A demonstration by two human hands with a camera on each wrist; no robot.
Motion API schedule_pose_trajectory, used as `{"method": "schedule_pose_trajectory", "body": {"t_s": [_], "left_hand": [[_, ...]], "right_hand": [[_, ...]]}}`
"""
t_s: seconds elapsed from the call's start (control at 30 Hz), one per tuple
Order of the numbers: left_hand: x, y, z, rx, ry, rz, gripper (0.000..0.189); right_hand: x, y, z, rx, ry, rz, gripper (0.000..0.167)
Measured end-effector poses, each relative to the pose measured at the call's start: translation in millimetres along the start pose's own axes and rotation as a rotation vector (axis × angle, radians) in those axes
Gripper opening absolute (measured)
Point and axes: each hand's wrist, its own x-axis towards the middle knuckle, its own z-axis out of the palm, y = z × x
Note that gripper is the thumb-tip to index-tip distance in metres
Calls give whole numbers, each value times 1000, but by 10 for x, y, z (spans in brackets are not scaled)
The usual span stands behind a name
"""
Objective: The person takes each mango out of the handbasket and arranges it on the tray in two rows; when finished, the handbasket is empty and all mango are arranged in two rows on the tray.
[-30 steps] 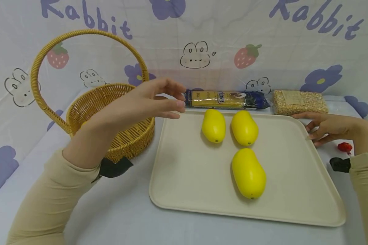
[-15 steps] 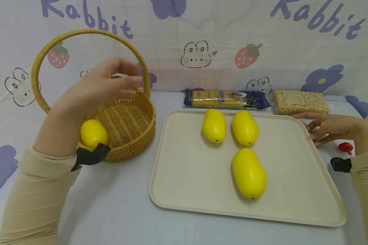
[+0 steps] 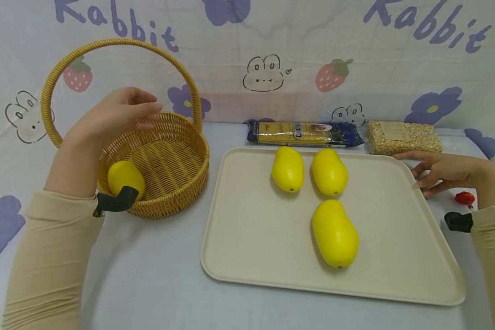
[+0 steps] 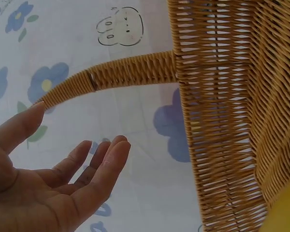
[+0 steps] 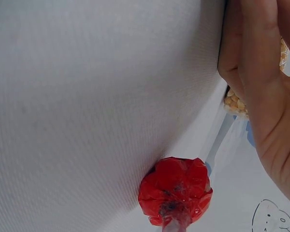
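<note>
My left hand (image 3: 114, 117) hovers over the left part of the wicker basket (image 3: 171, 204), fingers loosely bent and holding nothing. In the left wrist view the fingers (image 4: 111, 162) are spread apart beside the basket's handle (image 4: 130, 71). One yellow mango (image 3: 123, 176) lies in the basket at its left side, partly covered by the black wrist strap. Three more mangoes lie on the beige tray (image 3: 255, 256): two at the back, one nearer the front (image 3: 335, 233). My right hand (image 3: 447, 170) rests at the tray's back right corner, its loose fingertips at the rim.
Behind the tray lie a pack of spaghetti (image 3: 301, 134) and a clear bag of corn kernels (image 3: 404, 138). A red-wrapped lollipop (image 3: 464, 198) lies beside the right wrist. A printed cloth (image 3: 231, 68) hangs at the back. The basket's tall handle arches around the left hand.
My left hand has moved left from beside the tray's back left corner to over the basket, uncovering the mango in it. The right hand and the tray's mangoes stay put.
</note>
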Motion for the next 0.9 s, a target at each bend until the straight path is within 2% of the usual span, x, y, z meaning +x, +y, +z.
{"method": "schedule_pose_trajectory", "body": {"t_s": [0.2,0.37,0.6,0.9], "left_hand": [[74,-118,-51,9,-12,-52,75],[103,-181,-90,22,-25,-67,75],[123,-282,-151,141,-55,-109,70],[119,-405,-188,201,-84,-194,79]], "right_hand": [[-5,-8,-1,4,-3,3,81],[-2,-14,9,-3,4,5,81],[-2,-17,15,-5,2,-1,79],[6,-14,16,2,0,-1,79]]}}
